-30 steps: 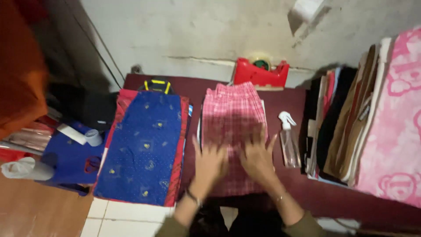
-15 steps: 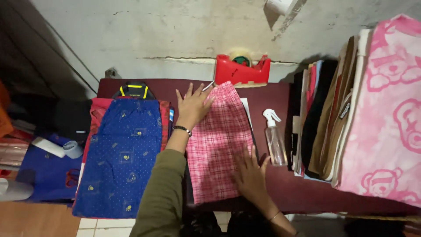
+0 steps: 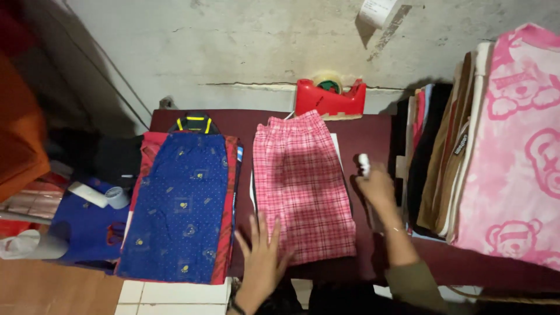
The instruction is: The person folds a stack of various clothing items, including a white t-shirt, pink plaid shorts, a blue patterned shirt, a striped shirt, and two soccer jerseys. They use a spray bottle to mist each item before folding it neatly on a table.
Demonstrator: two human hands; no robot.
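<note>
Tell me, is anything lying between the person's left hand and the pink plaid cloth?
Nothing visible. The left hand already has its fingers on the near edge of the pink plaid cloth. The right hand is off to the side, closed on a spray bottle.

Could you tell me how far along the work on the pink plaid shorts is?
Done: the pink plaid shorts lie flat on the maroon table. In hand: the right hand grips the spray bottle; the left hand rests at the hem. Left: they look unfolded still.
</note>
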